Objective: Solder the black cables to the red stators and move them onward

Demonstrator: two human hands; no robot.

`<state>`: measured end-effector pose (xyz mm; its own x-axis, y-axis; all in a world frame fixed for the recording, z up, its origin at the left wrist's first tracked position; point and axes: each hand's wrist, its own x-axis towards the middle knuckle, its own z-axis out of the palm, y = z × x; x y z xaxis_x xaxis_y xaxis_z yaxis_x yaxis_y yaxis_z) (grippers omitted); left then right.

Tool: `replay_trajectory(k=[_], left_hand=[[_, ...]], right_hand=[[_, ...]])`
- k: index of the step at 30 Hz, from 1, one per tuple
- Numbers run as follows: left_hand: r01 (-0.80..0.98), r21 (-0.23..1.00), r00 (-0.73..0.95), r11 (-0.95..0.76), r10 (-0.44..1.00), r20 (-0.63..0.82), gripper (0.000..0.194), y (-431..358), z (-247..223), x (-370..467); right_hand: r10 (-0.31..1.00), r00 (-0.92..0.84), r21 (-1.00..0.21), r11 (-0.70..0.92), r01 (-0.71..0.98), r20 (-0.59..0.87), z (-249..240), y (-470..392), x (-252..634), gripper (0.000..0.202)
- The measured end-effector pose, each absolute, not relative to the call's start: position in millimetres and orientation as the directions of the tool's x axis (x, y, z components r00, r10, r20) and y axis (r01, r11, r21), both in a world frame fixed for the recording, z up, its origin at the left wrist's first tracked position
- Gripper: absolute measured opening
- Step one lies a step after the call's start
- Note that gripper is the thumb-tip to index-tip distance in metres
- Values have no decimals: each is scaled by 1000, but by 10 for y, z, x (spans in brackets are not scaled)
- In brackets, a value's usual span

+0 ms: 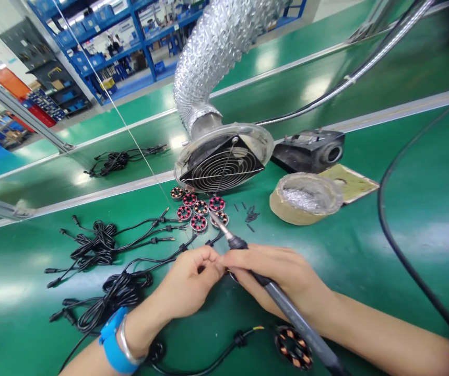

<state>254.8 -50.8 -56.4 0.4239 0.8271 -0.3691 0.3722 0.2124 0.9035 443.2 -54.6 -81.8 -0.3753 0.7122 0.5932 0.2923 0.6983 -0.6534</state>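
Near centre, right hand: the soldering iron [293,313] is grasped by the right hand [291,271], its metal tip aimed far and left, over the near edge of the coil rings [198,223].
Left hand: thumb and forefinger of the left hand [189,284] are pressed together, against the right fingertips; whatever is pinched there is hidden.
Left wrist: a blue band [115,342] and a silver bangle [126,339] are worn.
Coil rings: a cluster with red or copper windings is laid beyond the hands, below the fan [224,169].
Single ring: one copper-wound ring [293,347] is set at the near right, partly covered by the iron's handle.
Cables: black cable bundles [101,243] are spread on the left, some bare ends pointed toward the rings; a near cable [216,363] is ended in coloured wires, left of the single ring.
Small pieces: short black pieces [251,215] are scattered right of the cluster.
Far centre: the fan is joined to a silver duct [212,57].
Far right: a round tub [305,201] is filled with silvery material, beside a yellowish square [347,184] and a black holder [312,151].
Work surface: everything is borne by a green bench [365,245].
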Motion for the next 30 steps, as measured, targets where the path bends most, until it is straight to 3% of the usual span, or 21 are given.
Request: replay_trajectory(k=[6, 17, 23, 30], left_hand=[[549, 834, 395, 63, 859, -325, 22, -542, -488, 2520], [316, 865, 351, 390, 799, -488, 25, -535, -551, 2593], [324, 851, 257, 414, 827, -501, 19, -536, -576, 2606], [342, 853, 210, 394, 853, -478, 19, -546, -552, 2644]], right_hand=[[739, -340, -655, 673, 343, 581, -827, -599, 4427, 28], [752, -291, -667, 659, 348, 591, -845, -619, 4369, 26], [864, -318, -784, 494, 376, 391, -838, -658, 4364, 34], [888, -260, -795, 457, 399, 379, -894, -648, 4330, 33]])
